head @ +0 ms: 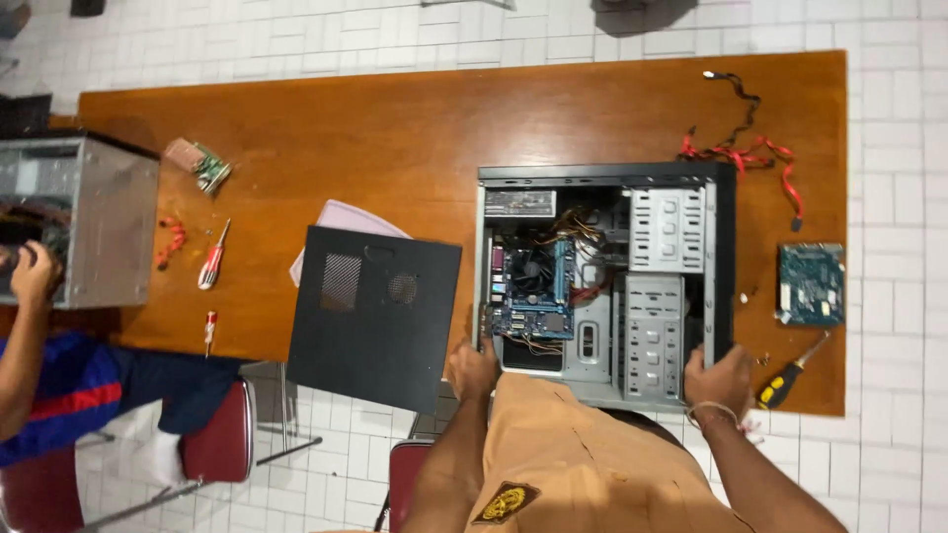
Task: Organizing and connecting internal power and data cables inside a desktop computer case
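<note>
An open computer case (604, 281) lies on its side on the wooden table (395, 138), its motherboard (533, 286) and drive bays showing. My left hand (474, 367) grips the case's near left corner. My right hand (718, 380) grips the near right corner by the black front panel. A black side panel (375, 314) lies to the left, hanging over the table's near edge.
A yellow-handled screwdriver (787, 380), a blue circuit board (810, 284) and red cables (750, 158) lie right of the case. Two red screwdrivers (211, 265) lie left. Another person (39, 345) sits at a second open case (79, 222). Red chairs (212, 444) stand below.
</note>
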